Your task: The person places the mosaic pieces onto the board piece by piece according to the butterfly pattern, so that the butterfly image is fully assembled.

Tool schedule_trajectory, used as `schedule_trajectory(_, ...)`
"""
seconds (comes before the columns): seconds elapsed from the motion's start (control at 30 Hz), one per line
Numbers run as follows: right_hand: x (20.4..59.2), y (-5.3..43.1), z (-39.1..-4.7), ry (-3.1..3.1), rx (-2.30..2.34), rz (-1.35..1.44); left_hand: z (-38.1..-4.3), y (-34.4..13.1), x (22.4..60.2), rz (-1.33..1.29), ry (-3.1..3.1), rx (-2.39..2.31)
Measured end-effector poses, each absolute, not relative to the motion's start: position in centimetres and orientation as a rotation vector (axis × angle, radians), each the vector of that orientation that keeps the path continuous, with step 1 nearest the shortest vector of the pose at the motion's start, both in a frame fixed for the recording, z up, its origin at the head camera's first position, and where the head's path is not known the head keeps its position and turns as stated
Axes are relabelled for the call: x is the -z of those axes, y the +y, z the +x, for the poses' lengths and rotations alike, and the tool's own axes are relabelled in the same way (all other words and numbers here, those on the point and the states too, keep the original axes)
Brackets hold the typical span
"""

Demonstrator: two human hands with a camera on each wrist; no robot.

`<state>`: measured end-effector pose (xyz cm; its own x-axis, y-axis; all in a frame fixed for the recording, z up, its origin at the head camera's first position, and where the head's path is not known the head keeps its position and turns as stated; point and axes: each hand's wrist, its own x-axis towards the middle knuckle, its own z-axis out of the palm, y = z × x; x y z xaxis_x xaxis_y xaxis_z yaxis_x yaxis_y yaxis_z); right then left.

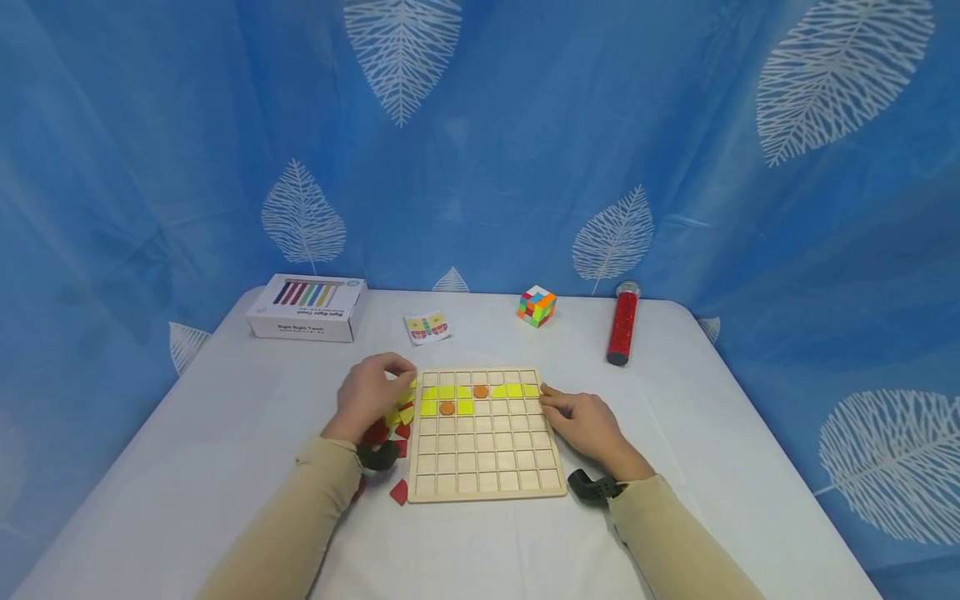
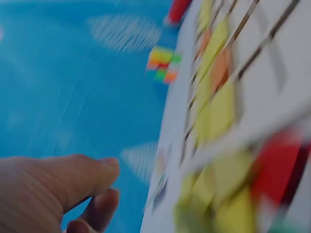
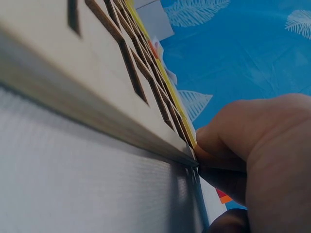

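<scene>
A square wooden grid board [image 1: 487, 458] lies on the table. Yellow tiles [image 1: 465, 407], some square and some with a curved side, and two orange discs [image 1: 481, 391] fill cells in its upper rows. At the board's upper left, my left hand [image 1: 369, 393] hovers over a heap of loose yellow pieces [image 1: 406, 414]. Its thumb [image 2: 99, 174] and curled fingers show no piece between them in the left wrist view. On the other side, my right hand [image 1: 588, 425] pinches the board's right edge near the upper corner, by the last yellow tile.
Loose red pieces [image 1: 400, 492] lie along the board's left side. Behind it are a pattern card [image 1: 427, 327], a white box [image 1: 303, 308], a puzzle cube [image 1: 537, 306] and a red glittery tube [image 1: 622, 325]. A blue leaf-patterned curtain [image 1: 480, 167] hangs beyond the table.
</scene>
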<state>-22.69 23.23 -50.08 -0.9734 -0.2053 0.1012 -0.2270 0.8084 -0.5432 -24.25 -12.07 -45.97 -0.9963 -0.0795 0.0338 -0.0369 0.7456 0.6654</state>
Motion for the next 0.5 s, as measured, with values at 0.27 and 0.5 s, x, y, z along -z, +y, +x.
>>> schedule_trajectory(0.27,50.0,23.5,-22.7,-2.955,-0.870,0.372,-24.8,-17.3,47.2,0.455,-2.729,1.224)
schedule_trajectory(0.5,50.1,23.4,-22.8,-2.942,-0.894,0.387,-24.9,-18.4,48.4,0.506,-2.789,1.170)
